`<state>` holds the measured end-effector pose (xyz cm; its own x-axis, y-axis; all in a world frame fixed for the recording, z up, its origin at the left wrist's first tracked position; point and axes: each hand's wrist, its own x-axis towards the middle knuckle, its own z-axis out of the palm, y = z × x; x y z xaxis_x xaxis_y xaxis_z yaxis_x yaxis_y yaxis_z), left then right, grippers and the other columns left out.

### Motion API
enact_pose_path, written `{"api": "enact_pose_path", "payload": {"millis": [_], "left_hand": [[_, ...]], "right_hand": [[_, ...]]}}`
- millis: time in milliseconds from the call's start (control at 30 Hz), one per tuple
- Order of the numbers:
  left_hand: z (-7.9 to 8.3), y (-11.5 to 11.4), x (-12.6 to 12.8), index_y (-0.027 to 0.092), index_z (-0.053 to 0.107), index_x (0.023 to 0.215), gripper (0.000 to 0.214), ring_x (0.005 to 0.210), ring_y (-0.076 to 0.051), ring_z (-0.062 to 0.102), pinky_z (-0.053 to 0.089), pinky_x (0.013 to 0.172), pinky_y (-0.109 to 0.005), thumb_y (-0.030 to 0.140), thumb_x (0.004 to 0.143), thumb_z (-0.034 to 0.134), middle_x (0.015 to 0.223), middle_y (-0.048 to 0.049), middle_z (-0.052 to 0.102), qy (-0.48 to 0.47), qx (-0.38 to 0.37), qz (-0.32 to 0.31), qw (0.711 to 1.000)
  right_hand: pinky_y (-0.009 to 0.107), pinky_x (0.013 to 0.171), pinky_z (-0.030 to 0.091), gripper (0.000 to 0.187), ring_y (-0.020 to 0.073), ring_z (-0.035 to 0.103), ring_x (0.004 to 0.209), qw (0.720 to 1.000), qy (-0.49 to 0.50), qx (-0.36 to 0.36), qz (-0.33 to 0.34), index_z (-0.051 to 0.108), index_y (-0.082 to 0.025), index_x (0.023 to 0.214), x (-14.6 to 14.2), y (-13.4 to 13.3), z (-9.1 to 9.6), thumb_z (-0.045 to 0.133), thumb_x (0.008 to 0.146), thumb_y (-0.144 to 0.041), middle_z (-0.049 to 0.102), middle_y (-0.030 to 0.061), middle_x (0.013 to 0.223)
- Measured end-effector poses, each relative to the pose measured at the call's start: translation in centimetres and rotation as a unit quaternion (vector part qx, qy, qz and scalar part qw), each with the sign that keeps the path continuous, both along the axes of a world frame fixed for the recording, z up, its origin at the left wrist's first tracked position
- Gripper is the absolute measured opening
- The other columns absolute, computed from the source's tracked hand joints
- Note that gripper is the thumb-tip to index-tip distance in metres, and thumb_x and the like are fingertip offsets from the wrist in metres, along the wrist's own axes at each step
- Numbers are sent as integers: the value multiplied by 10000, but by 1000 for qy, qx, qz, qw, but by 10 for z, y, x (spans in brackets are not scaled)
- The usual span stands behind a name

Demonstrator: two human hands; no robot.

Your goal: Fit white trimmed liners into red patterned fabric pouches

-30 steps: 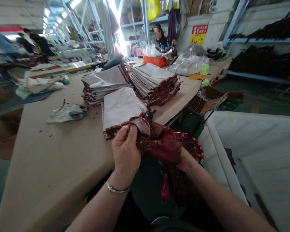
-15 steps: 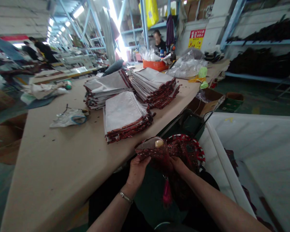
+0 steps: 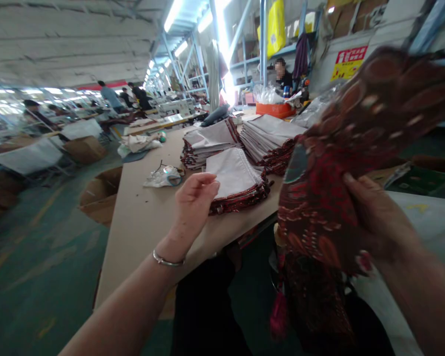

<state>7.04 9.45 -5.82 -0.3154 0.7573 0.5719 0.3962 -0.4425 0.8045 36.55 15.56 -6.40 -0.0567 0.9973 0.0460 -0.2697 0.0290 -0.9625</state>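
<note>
My left arm reaches up from the lower left, bracelet (image 3: 168,260) at the wrist, so my left hand (image 3: 196,200) hangs over the near edge of the counter (image 3: 139,247), just in front of the front stack of folded cloths (image 3: 230,173). Its fingers curl toward the thumb; I can't tell whether the tips meet. My right forearm slants in from the lower right, and my right hand (image 3: 374,215) pinches the red-brown patterned cloth (image 3: 319,202), thumb on the near face. I hold that cloth raised beyond the counter's right-hand edge, its upper part blurred.
</note>
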Motion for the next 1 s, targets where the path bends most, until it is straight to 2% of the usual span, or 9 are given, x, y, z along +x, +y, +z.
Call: {"api": "enact_pose_path", "payload": {"millis": [100,233,367,467,567,700,800,900,1000], "left_hand": [[-17,7,-31,159,672,885,160,778,-159,633,529,764,-309,252,761,631,866,-45,685,168,-55,92,980],[-41,10,-47,160,695,899,174,955,-215,620,496,904,-377,189,769,583,976,-85,690,331,-50,87,938],[-49,17,-47,161,700,896,185,920,-220,616,503,881,-387,167,780,554,950,-88,695,398,-50,81,913],[-46,22,-49,171,703,849,183,879,-209,621,508,847,-365,161,782,533,909,-78,698,416,-70,78,903],[-41,25,-50,176,706,804,208,818,-189,627,502,805,-319,172,796,498,844,-62,695,422,-106,68,898],[-32,27,-47,163,700,724,268,727,-170,615,479,734,-274,164,803,444,751,-61,681,443,-151,70,881],[-24,30,-43,164,693,673,275,716,-168,611,464,724,-264,139,773,438,730,-64,684,465,-169,72,866],[-15,33,-42,164,712,690,266,718,-173,619,460,722,-264,147,743,452,731,-61,704,454,-186,76,868],[-7,35,-42,151,725,715,266,668,-171,610,445,651,-256,166,717,460,694,-57,708,417,-212,76,881]], "right_hand": [[325,540,554,315,195,661,576,992,-108,-52,48,685,-285,879,31,9,-21,712,643,-492,735,20,764],[431,782,556,356,303,690,872,961,-265,-65,39,691,-246,953,60,-7,-121,625,703,-492,741,75,923],[523,886,501,437,362,667,947,865,-501,-22,33,660,-172,1015,83,-38,-221,526,732,-477,718,145,988],[512,958,472,531,336,617,1087,816,-569,71,67,582,-153,1185,92,-45,-245,501,763,-465,641,167,1187],[457,990,462,436,276,605,1109,823,-545,138,82,601,-192,1148,81,-39,-209,490,818,-455,633,123,1198],[372,900,502,295,225,629,1016,845,-473,231,88,628,-221,1066,38,-29,-111,484,877,-395,665,77,1100],[325,857,498,219,189,631,951,840,-422,326,106,630,-224,1023,-10,-21,-45,479,904,-329,671,56,1034],[314,884,467,204,176,611,958,795,-411,415,161,647,-211,996,-68,-5,-6,465,911,-243,673,53,999],[321,904,442,216,195,587,1003,720,-491,452,192,669,-186,1000,-127,19,9,478,907,-228,671,72,996]]}}
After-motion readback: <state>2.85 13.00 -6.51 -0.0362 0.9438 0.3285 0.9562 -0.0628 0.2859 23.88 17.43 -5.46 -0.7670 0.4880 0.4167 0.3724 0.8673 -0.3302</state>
